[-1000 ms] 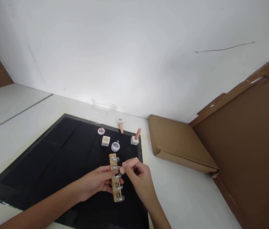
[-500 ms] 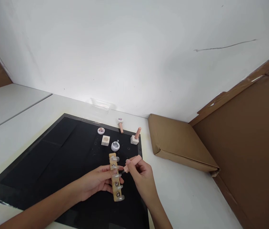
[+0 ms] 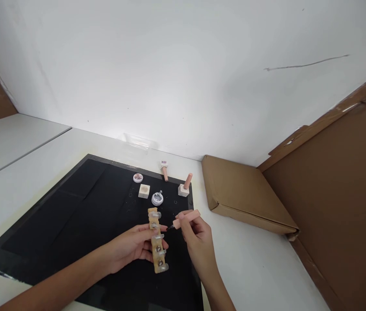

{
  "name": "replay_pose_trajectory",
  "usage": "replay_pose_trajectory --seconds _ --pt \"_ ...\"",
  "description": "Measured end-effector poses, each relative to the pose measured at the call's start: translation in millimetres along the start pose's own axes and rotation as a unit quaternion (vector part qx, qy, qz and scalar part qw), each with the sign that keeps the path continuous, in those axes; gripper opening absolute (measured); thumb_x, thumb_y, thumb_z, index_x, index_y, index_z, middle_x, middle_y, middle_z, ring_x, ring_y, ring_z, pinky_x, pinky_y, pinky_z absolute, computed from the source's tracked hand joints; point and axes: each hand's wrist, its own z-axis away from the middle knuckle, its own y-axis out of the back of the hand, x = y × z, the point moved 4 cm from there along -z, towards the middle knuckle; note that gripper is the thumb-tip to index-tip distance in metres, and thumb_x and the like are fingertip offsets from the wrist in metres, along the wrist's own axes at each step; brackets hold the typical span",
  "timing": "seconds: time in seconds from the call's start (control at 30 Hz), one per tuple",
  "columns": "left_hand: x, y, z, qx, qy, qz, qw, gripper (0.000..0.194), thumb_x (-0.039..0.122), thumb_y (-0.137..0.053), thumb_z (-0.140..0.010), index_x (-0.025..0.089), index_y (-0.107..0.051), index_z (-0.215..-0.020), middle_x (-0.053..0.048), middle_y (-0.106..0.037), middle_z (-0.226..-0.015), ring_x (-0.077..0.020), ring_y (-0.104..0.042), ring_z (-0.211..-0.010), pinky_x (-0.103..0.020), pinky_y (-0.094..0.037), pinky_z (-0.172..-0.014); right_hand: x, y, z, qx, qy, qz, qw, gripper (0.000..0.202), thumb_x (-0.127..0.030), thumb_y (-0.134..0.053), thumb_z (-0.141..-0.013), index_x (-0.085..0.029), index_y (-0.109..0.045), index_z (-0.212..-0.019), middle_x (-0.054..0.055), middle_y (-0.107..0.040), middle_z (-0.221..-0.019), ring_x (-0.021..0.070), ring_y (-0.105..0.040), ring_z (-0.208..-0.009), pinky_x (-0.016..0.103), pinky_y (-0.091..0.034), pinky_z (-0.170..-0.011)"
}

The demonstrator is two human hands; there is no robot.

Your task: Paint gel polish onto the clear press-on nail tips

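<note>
My left hand (image 3: 137,245) grips a yellowish nail tip stand (image 3: 157,255) with several clear false nails (image 3: 162,267) set crosswise along it. Between thumb and fingers, my right hand (image 3: 198,242) pinches a nail polish brush by its pink cap handle (image 3: 187,218). The dark bristles point left and sit just right of the stand, apart from the nails. Above the stand are a small round jar (image 3: 157,198) with a silvery piece on its rim, a whitish square block (image 3: 144,191) and a round lid (image 3: 138,178).
A polish bottle with a pink cap (image 3: 183,190) stands at the black mat's (image 3: 66,211) right corner. Another polish bottle (image 3: 164,168) lies at the back edge. A flat cardboard box (image 3: 244,190) is at right, and a clear plastic tray (image 3: 139,141) rests by the wall.
My right hand has drawn the brush a little to the right, away from the nails. My left hand and the stand have hardly moved.
</note>
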Motion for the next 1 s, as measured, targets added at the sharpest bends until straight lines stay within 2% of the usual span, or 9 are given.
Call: replay_pose_trajectory --seconds 0.27,0.37,0.53,1.0 --pt "-0.6 1.4 -1.8 0.005 0.022 0.017 1.0 0.034 0.031 -0.051 -0.085 0.01 -0.058 -0.11 -0.01 -0.068 -0.086 -0.0182 -0.064 -0.077 -0.034 -0.047 -0.075 2.0 -0.7 1.1 -0.006 0.012 -0.035 0.999 0.033 -0.048 -0.059 -0.08 -0.019 -0.058 -0.064 0.004 -0.064 -0.077 0.0108 -0.051 -0.052 0.022 -0.035 -0.039" --pt "-1.0 3.3 -3.2 0.008 0.035 0.027 0.999 0.036 0.031 -0.046 -0.086 0.009 -0.058 -0.112 -0.01 -0.068 -0.087 -0.0188 -0.064 -0.077 -0.035 -0.046 -0.077 2.9 -0.8 1.0 -0.005 0.014 -0.042 0.999 0.031 -0.047 -0.06 -0.08 -0.019 -0.06 -0.064 0.004 -0.066 -0.079 0.0108 -0.051 -0.052 0.023 -0.035 -0.04" --pt "0.1 3.6 -2.8 0.011 0.036 0.029 0.999 0.043 0.041 -0.037 -0.091 0.009 -0.059 -0.11 -0.011 -0.067 -0.087 -0.0194 -0.064 -0.077 -0.035 -0.046 -0.076 3.2 -0.7 0.6 -0.008 0.016 -0.051 0.999 0.029 -0.043 -0.062 -0.079 -0.02 -0.061 -0.062 0.004 -0.066 -0.078 0.0112 -0.052 -0.053 0.024 -0.039 -0.044" --pt "2.6 2.7 -1.4 0.026 0.04 0.027 0.998 0.045 0.044 -0.034 -0.092 0.01 -0.06 -0.104 -0.011 -0.068 -0.085 -0.0201 -0.066 -0.075 -0.035 -0.046 -0.077 4.3 -2.4 0.8 -0.025 0.024 -0.062 0.998 0.023 -0.037 -0.062 -0.081 -0.02 -0.064 -0.067 0.004 -0.066 -0.084 0.0088 -0.049 -0.051 0.023 -0.036 -0.041"
